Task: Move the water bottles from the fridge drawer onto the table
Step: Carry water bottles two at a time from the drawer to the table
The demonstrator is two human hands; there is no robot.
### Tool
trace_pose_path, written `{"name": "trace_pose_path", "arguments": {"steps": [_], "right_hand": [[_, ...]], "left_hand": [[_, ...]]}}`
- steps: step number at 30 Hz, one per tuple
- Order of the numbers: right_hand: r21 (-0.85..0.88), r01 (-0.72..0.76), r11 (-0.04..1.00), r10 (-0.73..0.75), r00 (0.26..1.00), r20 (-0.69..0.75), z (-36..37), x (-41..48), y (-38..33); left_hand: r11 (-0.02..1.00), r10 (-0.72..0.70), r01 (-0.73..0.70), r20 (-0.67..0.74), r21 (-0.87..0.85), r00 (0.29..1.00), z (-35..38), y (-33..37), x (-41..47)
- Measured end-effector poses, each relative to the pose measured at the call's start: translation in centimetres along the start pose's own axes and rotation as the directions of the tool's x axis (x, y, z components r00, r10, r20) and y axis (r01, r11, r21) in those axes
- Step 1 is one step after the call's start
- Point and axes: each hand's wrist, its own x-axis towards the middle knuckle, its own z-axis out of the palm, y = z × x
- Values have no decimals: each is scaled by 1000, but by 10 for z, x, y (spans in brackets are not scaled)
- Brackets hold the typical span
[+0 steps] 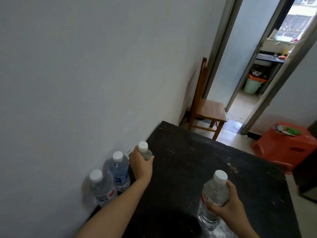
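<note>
Grips a clear, white-capped bottle point(145, 152) in the left hand point(140, 166) at the black table's point(205, 160) wall edge, beside two standing bottles point(119, 169); holds a red-labelled clear bottle point(212, 193) in the right hand point(226, 203) over the table.

Nothing readable for you: the red print point(205, 197) on the bottle point(215, 188) in your right hand point(225, 204) is blurred, and so is the blue-labelled bottle point(119, 170).
</note>
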Motion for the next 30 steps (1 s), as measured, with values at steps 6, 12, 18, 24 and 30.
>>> {"name": "trace_pose_path", "arguments": {"steps": [6, 12, 18, 24, 30], "right_hand": [[-13, 52, 999, -52, 999, -3, 11, 34, 4], [-1, 79, 997, -79, 997, 11, 22, 54, 3], [-51, 126, 991, -125, 992, 23, 27, 58, 4], [-69, 123, 990, -121, 992, 39, 34, 58, 10], [-107, 124, 986, -113, 987, 111, 51, 66, 14]], "left_hand": [[995, -31, 41, -113, 90, 993, 12, 2, 20], [987, -87, 103, -137, 120, 987, 15, -3, 30], [994, 2, 22, -213, 110, 977, 15, 5, 29], [628, -90, -259, 399, 734, 913, -25, 35, 59], [339, -38, -553, 599, 761, 800, -44, 34, 74]]}}
